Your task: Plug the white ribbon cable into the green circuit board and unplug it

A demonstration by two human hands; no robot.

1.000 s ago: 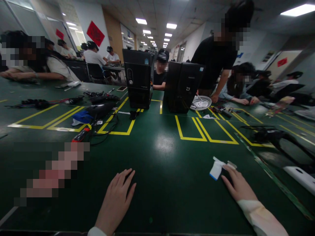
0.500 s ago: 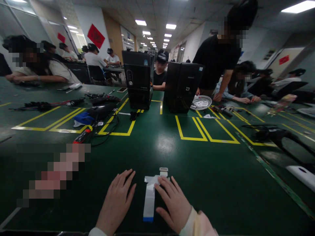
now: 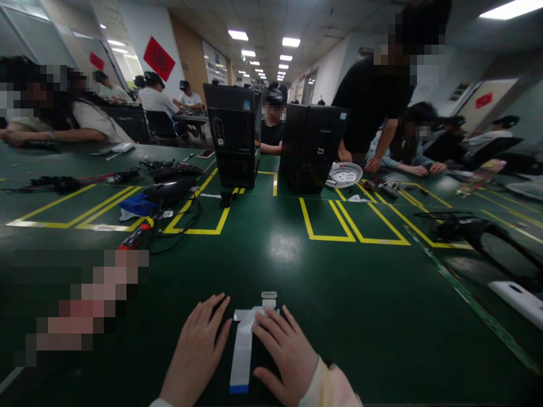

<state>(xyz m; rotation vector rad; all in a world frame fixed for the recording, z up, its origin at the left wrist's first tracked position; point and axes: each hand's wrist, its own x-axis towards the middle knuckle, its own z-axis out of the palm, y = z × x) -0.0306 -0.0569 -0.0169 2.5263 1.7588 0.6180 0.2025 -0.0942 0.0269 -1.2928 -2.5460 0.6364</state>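
Observation:
A white flat ribbon cable (image 3: 242,353) with a blue end lies on the green table in front of me. It bends at the top, where a small connector (image 3: 269,295) sticks out. The fingertips of my right hand (image 3: 286,353) rest on the cable's upper bend and hide part of it; the fingers are stretched out and the palm faces down. Left of the cable, my left hand (image 3: 197,345) lies flat with fingers extended. Its thumb and fingertips are close to the cable's folded end, with a narrow gap between, and it holds nothing.
Two black computer towers (image 3: 232,135) stand at the far side. A screwdriver (image 3: 136,234), a blue-and-black bundle (image 3: 139,204) and cables lie left. Right are a white basket (image 3: 344,175) and a black frame-like part (image 3: 479,232). A person in black leans over the table.
The ribbon cable has shifted left and slightly toward me with my right hand on it, narrowing the gap to my left hand. The whole view has also turned slightly.

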